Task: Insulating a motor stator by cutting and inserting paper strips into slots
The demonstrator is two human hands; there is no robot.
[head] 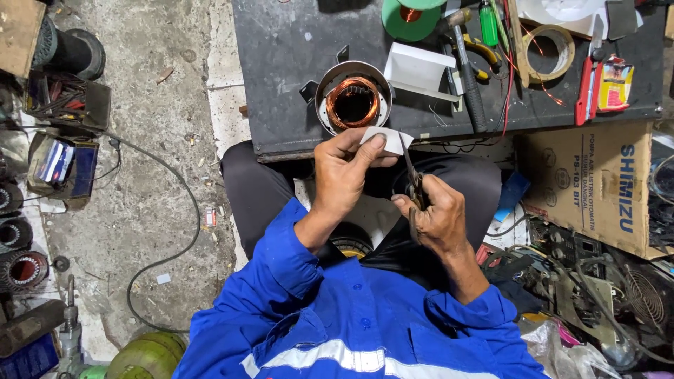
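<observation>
My left hand (pixel 345 168) pinches a small white sheet of paper (pixel 387 139) between thumb and fingers, just below the bench edge. My right hand (pixel 437 214) grips a pair of scissors (pixel 411 177) whose blades reach up to the paper's lower edge. Both arms wear blue sleeves. Right above the paper, on the dark workbench (pixel 281 56), stands a round motor stator (pixel 352 103) with shiny copper windings inside a metal housing.
On the bench lie a folded white sheet (pixel 418 71), a hammer (pixel 467 74), a green wire spool (pixel 408 17), a tape roll (pixel 549 52) and a red cutter (pixel 585 83). A cardboard box (pixel 597 186) stands right; old stators (pixel 21 270) and a cable (pixel 168 231) lie left.
</observation>
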